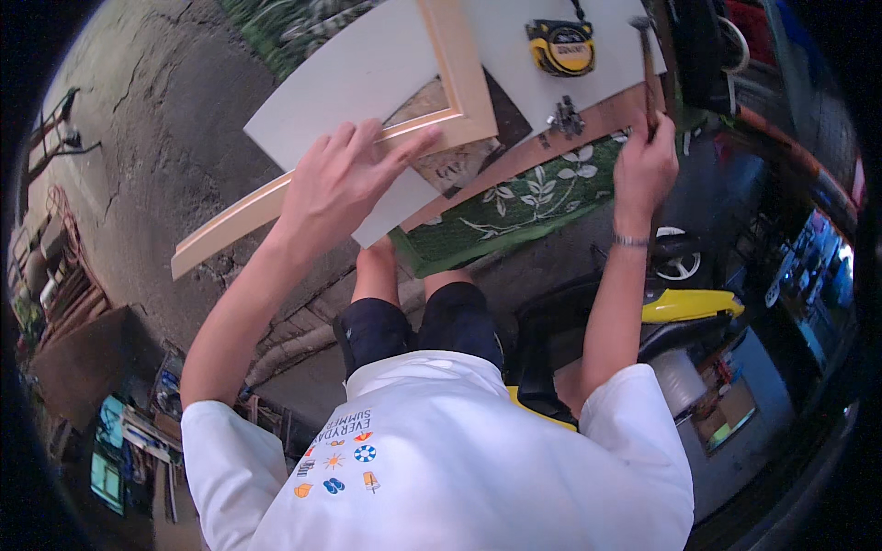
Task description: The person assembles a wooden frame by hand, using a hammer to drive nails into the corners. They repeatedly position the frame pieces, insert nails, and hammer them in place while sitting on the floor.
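Observation:
My left hand is closed over one rail of a pale wooden frame, with its fingers reaching toward the mitred corner. Two rails of the frame meet at that corner, and one of them runs out past my left wrist. A brown, dark-edged flat piece lies under the joint. In my right hand is a hammer, gripped by the handle with its head up, at the right side of the work surface. Between the hands, small dark metal pieces lie in a cluster.
A yellow and black tape measure rests on a white board. Below are a brown board and green leaf-patterned cloth. A yellow and black vehicle stands near my right arm; stacked wood lies far left.

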Demonstrator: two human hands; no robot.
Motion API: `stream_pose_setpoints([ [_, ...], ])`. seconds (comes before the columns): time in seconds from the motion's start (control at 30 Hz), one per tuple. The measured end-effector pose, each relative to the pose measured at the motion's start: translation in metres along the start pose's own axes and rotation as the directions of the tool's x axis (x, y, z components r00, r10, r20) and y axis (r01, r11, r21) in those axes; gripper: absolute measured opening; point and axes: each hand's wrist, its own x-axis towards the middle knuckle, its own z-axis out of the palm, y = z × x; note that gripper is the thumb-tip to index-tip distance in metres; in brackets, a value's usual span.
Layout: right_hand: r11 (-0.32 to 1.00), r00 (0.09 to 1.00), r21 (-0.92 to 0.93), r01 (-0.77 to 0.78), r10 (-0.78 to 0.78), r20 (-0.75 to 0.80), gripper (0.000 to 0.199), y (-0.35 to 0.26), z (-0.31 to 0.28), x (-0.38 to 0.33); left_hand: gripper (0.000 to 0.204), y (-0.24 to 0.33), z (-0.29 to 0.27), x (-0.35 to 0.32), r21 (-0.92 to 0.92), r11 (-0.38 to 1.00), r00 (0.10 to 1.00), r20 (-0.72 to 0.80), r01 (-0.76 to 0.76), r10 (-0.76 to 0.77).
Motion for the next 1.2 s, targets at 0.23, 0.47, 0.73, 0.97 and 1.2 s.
stream_pose_setpoints([
  [0.23, 0.926, 0.93, 0.112, 0.361, -0.366, 0.029, 0.02, -0.002, 0.005, -0.034, 0.075, 0.016, 0.008, -0.004, 0.121, 0.99, 0.997, -0.044, 0.068, -0.063],
  [0.47, 0.98, 0.969, 0.158, 0.12, -0.151, 0.197, 0.016, -0.039, 0.01, -0.08, 0.073, 0.028, 0.019, 0.008, 0.035, 0.998, 0.991, -0.128, 0.054, -0.049],
  [0.73, 0.753, 0.96, 0.612, -0.24, 0.091, 0.263, 0.011, -0.066, 0.003, -0.086, 0.069, 0.041, 0.035, 0.025, -0.069, 0.997, 0.96, -0.275, 0.042, -0.059],
  [0.97, 0.512, 0.948, 0.802, -0.308, 0.098, 0.302, 0.013, -0.106, -0.009, -0.096, 0.049, 0.059, 0.028, 0.029, -0.209, 0.973, 0.867, -0.461, 0.099, -0.187],
  [1.2, 0.596, 0.998, 0.802, -0.045, -0.005, 0.06, 0.022, -0.127, -0.01, -0.112, 0.019, 0.12, 0.0, 0.02, -0.96, -0.251, 0.737, 0.259, 0.125, -0.624],
])
